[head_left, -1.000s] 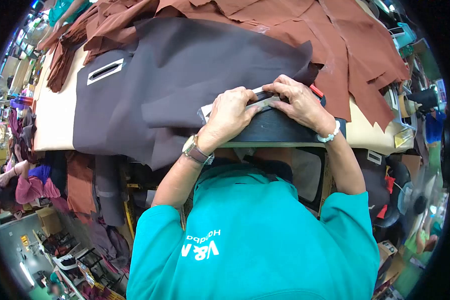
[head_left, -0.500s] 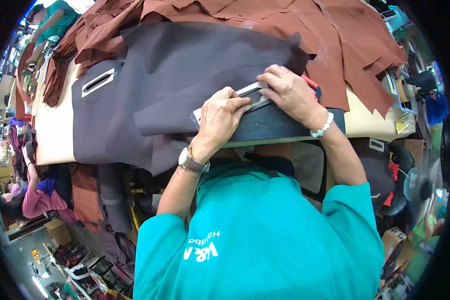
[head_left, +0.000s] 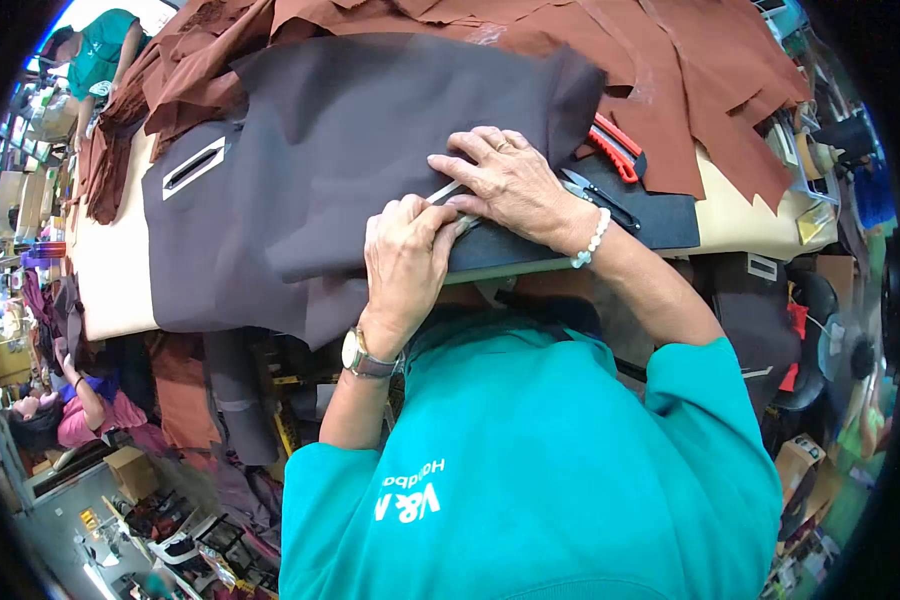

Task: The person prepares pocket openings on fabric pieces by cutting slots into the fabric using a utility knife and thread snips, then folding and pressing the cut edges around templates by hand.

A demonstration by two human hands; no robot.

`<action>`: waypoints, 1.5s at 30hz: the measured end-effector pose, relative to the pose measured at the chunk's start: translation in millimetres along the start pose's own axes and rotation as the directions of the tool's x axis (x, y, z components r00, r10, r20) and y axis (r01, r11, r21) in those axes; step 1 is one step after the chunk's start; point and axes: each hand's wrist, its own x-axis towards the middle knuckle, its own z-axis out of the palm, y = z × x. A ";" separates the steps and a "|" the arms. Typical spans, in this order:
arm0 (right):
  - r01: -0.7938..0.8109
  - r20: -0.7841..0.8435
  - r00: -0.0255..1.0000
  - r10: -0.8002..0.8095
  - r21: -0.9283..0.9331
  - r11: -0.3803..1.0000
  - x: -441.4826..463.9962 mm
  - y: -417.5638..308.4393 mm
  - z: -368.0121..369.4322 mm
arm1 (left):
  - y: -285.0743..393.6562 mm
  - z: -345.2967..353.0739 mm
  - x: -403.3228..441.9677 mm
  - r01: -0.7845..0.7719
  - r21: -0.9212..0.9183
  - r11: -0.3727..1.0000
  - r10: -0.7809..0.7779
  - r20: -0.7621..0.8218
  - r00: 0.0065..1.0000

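A dark brown-grey sheet of leather-like material (head_left: 370, 130) lies folded over a black board (head_left: 580, 238). My left hand (head_left: 405, 262) is closed at the sheet's edge, its fingertips pinching a narrow pale strip (head_left: 444, 192). My right hand (head_left: 518, 190) bends over the same strip from the right, thumb close to the left fingertips. Most of the strip is hidden by the fingers. Right of my right hand lie a red utility knife (head_left: 618, 150) and small dark-handled snips (head_left: 605, 200).
A pale-framed slot (head_left: 194, 168) shows in the sheet's left part. Reddish-brown material (head_left: 660, 80) is heaped along the back of the cream table (head_left: 110, 280). One person in pink (head_left: 95, 415) is at the left; another in green (head_left: 100, 55) is at the upper left.
Both hands have shifted, the right one leftward toward the left hand. The red knife and the snips are now uncovered. Less of the pale strip shows than before.
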 end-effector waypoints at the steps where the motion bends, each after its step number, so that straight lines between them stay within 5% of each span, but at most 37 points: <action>1: 0.012 -0.031 0.999 -0.012 -0.003 1.000 1.8 -2.2 3.3 | 0.4 -4.8 -2.6 -0.002 0.041 0.999 0.001 0.010 1.000; 7: -0.178 0.051 0.983 0.179 -0.025 0.984 -11.8 24.7 -22.2 | -14.0 -29.2 -27.6 0.074 0.027 0.997 -0.074 0.002 0.997; 13: -0.008 0.045 0.999 0.004 0.091 0.996 12.9 -29.4 7.0 | -16.0 -26.7 -30.6 0.116 -0.032 0.993 -0.116 -0.022 0.993; 21: -0.115 0.069 0.991 0.111 0.067 0.991 5.8 -10.7 -7.4 | -25.4 -33.5 -44.1 0.174 -0.080 0.982 -0.178 -0.052 0.983; 27: 0.025 0.087 0.995 -0.042 0.190 0.981 19.7 -48.2 8.3 | -26.3 -32.9 -42.0 0.154 -0.065 0.986 -0.157 -0.043 0.987; 32: -0.010 0.096 0.995 -0.019 0.292 0.956 28.5 -17.2 -1.1 | -30.8 -45.5 -36.4 0.223 -0.112 0.968 -0.213 0.094 0.972; 35: -0.036 0.124 0.992 0.014 0.178 0.983 41.3 1.0 -16.1 | -41.3 -47.1 -30.5 0.179 0.046 0.983 -0.167 -0.198 0.966; 37: -0.002 0.135 0.991 -0.028 0.215 0.977 48.4 11.7 -16.1 | -52.2 -47.6 -27.3 0.197 0.137 0.971 -0.159 -0.246 0.956; 43: 0.089 0.212 0.966 -0.150 0.272 0.958 65.0 0.8 -23.2 | -61.5 -71.2 -36.9 0.357 0.031 0.933 -0.352 -0.109 0.929; 44: -0.008 0.306 0.948 -0.087 0.295 0.956 67.5 -6.3 -28.3 | -65.7 -75.1 -40.8 0.387 -0.037 0.921 -0.389 -0.065 0.919; 45: 0.022 0.226 0.969 -0.101 0.326 0.945 69.1 -10.0 -24.7 | -67.3 -79.0 -42.9 0.433 -0.110 0.895 -0.439 -0.030 0.898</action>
